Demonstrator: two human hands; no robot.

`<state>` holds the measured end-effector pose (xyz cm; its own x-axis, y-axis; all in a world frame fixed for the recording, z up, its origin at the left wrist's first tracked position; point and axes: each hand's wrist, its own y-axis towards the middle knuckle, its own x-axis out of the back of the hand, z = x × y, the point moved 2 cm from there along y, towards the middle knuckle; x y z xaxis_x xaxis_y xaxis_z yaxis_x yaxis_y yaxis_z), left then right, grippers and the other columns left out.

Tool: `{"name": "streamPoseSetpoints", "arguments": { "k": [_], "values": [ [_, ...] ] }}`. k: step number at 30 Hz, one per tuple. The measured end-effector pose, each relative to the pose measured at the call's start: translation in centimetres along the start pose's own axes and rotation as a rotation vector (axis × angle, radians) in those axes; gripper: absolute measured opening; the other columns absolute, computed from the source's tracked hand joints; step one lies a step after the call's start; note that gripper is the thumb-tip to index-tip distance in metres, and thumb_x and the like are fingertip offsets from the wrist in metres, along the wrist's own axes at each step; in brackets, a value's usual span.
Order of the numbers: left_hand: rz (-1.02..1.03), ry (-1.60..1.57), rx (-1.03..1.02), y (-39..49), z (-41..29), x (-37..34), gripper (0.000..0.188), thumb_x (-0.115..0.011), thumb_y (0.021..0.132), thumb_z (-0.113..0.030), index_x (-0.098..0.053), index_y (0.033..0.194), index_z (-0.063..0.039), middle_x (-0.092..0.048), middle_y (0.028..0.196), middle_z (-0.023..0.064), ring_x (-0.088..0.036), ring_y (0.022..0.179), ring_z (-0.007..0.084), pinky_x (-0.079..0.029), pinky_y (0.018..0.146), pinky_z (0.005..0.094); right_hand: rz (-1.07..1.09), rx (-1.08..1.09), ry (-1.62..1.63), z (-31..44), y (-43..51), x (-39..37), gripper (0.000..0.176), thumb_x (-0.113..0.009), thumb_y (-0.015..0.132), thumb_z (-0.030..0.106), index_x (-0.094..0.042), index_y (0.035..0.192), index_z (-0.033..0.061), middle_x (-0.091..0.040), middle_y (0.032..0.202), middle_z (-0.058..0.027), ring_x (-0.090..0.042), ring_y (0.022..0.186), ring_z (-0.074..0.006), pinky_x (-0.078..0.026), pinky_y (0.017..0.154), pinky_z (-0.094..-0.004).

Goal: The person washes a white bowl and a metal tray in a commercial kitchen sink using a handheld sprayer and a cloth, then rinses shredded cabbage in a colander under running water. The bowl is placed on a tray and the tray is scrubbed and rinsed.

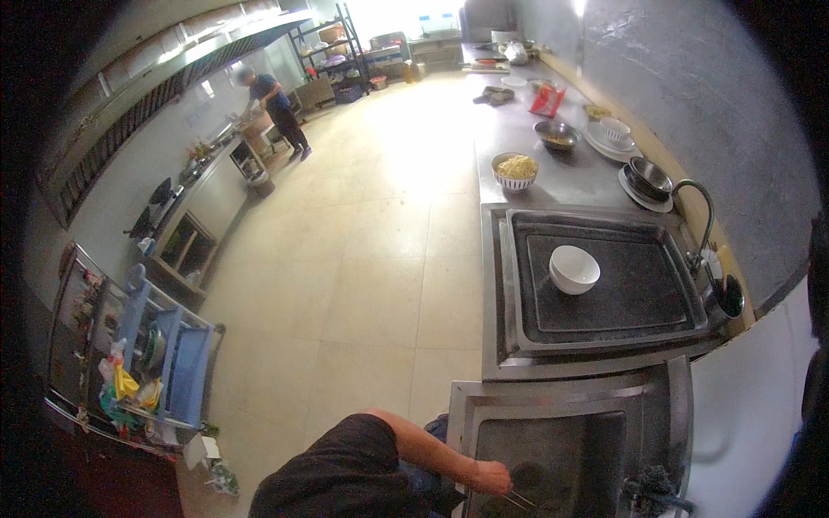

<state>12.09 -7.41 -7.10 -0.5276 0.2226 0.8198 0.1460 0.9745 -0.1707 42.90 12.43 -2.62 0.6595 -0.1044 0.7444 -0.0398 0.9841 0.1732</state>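
My left hand [490,478] reaches over the near sink [467,421] at the bottom of the view, its forearm bare below a black sleeve. The fingers are closed around a thin metal utensil [520,500], whose exact kind I cannot make out. My right hand is out of view. Beyond this basin, a large dark baking tray [622,311] rests over a second sink [495,362]. A white bowl [574,270] sits tilted in the tray.
The steel counter [495,139] holds a striped bowl of yellow food [515,171], metal bowls [557,136] and stacked dishes [647,181]. A faucet [703,201] curves beside the tray. Across the tiled floor [369,285], a person [278,110] stands at another counter. A blue cart [188,375] stands left.
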Motion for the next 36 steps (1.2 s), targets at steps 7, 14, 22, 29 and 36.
{"name": "streamPoseSetpoints", "arguments": {
  "k": [7, 14, 22, 29, 36],
  "values": [
    [-0.06, -0.022, -0.063, 0.8, -0.1, -0.8, 0.009, -0.058, 0.068, -0.007, -0.058, 0.073, 0.0, -0.061, 0.068, 0.0155, -0.061, 0.068, 0.0342, -0.048, 0.054, 0.0428, 0.008, -0.063, 0.023, 2.1, -0.5, 0.1, 0.039, -0.05, 0.089, 0.03, -0.053, 0.095, -0.0089, -0.058, 0.075, -0.0223, -0.058, 0.064, -0.0314, -0.049, 0.05, -0.0397],
    [-0.008, 0.031, -0.038, 1.2, -0.1, -1.3, 0.009, -0.057, 0.07, -0.008, -0.058, 0.075, 0.0, -0.061, 0.068, 0.0165, -0.061, 0.069, 0.0345, -0.048, 0.055, 0.0426, 0.008, -0.077, 0.023, 2.4, -0.5, 0.0, 0.041, -0.05, 0.089, 0.032, -0.053, 0.093, -0.0086, -0.057, 0.074, -0.023, -0.057, 0.065, -0.0334, -0.048, 0.052, -0.041],
    [-0.016, -0.043, 0.029, 1.4, -0.3, -1.2, 0.011, -0.057, 0.07, -0.009, -0.058, 0.076, 0.0, -0.062, 0.07, 0.0162, -0.061, 0.07, 0.0344, -0.049, 0.056, 0.0428, 0.012, -0.08, 0.014, 2.5, -0.4, 0.1, 0.043, -0.049, 0.09, 0.034, -0.053, 0.091, -0.0082, -0.057, 0.073, -0.0238, -0.056, 0.066, -0.0357, -0.047, 0.054, -0.0424],
    [-0.001, -0.039, -0.016, 1.2, -0.4, -1.0, 0.011, -0.057, 0.07, -0.011, -0.058, 0.074, -0.001, -0.061, 0.069, 0.0166, -0.061, 0.068, 0.0341, -0.049, 0.054, 0.0427, 0.024, -0.077, 0.052, 2.1, -0.4, 0.4, 0.043, -0.048, 0.09, 0.036, -0.054, 0.089, -0.0074, -0.057, 0.072, -0.024, -0.055, 0.067, -0.0373, -0.046, 0.056, -0.0436],
    [-0.103, -0.103, -0.069, 1.8, 0.0, -3.1, 0.011, -0.057, 0.069, -0.011, -0.058, 0.073, -0.001, -0.06, 0.068, 0.0166, -0.061, 0.068, 0.0349, -0.048, 0.054, 0.0433, 0.008, -0.052, -0.031, 2.3, -0.4, 0.3, 0.042, -0.049, 0.089, 0.036, -0.054, 0.09, -0.0066, -0.056, 0.071, -0.0231, -0.055, 0.064, -0.0363, -0.046, 0.055, -0.0428]
  ]
}}
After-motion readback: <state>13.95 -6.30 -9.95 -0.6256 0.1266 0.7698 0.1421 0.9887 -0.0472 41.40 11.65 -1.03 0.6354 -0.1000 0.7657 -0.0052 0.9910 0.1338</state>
